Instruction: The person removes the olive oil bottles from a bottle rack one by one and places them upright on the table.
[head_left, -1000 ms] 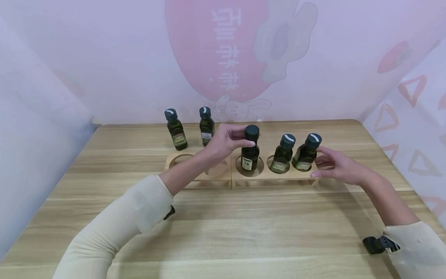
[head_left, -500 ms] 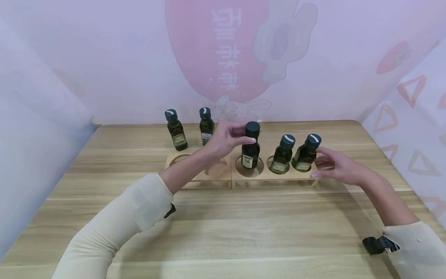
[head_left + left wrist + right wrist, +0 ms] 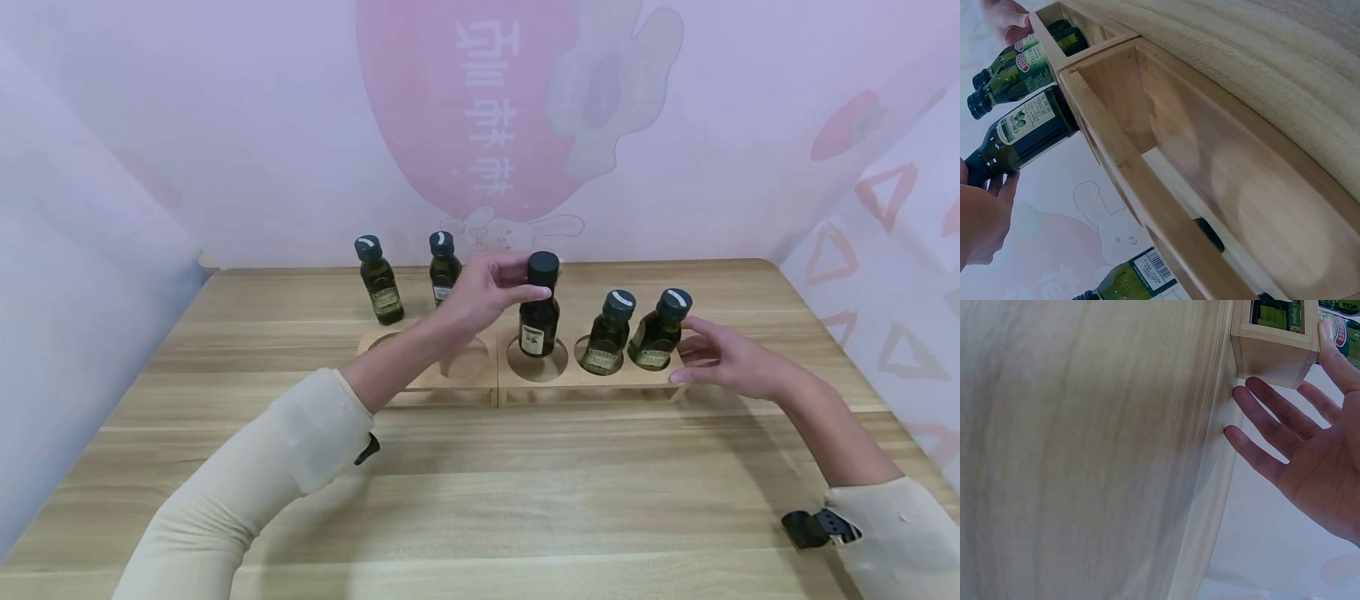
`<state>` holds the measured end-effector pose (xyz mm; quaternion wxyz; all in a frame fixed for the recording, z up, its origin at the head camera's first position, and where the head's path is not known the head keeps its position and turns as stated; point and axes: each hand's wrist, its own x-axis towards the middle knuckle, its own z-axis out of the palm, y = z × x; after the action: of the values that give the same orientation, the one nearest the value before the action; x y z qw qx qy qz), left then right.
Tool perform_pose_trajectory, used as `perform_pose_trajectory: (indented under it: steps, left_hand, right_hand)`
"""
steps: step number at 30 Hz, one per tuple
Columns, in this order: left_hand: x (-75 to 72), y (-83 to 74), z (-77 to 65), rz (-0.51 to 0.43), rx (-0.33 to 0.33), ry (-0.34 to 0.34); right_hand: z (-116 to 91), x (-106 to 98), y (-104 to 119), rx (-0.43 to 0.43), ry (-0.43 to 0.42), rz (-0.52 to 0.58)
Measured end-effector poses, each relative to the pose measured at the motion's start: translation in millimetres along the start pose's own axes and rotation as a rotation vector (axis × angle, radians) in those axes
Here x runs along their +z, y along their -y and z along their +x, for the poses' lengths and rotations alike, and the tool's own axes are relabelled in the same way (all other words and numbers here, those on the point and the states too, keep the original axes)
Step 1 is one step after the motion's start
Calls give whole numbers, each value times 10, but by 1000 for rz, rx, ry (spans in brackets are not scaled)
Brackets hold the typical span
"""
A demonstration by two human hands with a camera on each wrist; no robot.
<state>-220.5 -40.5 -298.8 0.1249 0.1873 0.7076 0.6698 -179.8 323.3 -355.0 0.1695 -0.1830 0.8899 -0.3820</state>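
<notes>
In the head view, my left hand (image 3: pixel 483 292) grips the neck of a dark olive oil bottle (image 3: pixel 538 323), held upright over the left hole of the right-hand wooden rack (image 3: pixel 570 377). The left wrist view has that bottle (image 3: pixel 1032 130) beside the rack, its pale label showing olives. Two more bottles, one middle (image 3: pixel 606 337) and one right (image 3: pixel 657 333), stand in the other holes of this rack. My right hand (image 3: pixel 727 360) rests at the rack's right end. Seen from the right wrist, its thumb touches the rack's upper edge and the other fingers extend loosely below.
A second wooden rack (image 3: pixel 431 379) adjoins on the left, partly covered by my left forearm. Behind it stand two similar bottles, one at far left (image 3: pixel 381 287) and one (image 3: pixel 445 267) partly hidden by my left hand. A printed curtain hangs behind the wooden table (image 3: pixel 480 500).
My left hand has raised the olive oil bottle slightly, so its base sits higher above the hole. My right hand and the other bottles have stayed in place.
</notes>
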Motion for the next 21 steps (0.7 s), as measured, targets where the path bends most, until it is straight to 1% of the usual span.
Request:
perform_pose_trajectory:
  steps: [6, 11, 18, 21]
  left_hand:
    - [-15, -26, 27, 33, 30, -8]
    - [-20, -50, 51, 45, 15, -26]
    - [-29, -52, 95, 39, 35, -43]
    - [-37, -46, 106, 37, 33, -51]
  right_hand:
    - [-6, 4, 6, -11, -6, 6]
    - [-5, 3, 2, -19, -8, 19]
    - [-14, 3, 2, -3, -6, 16]
    - [-18, 9, 2, 3, -2, 15]
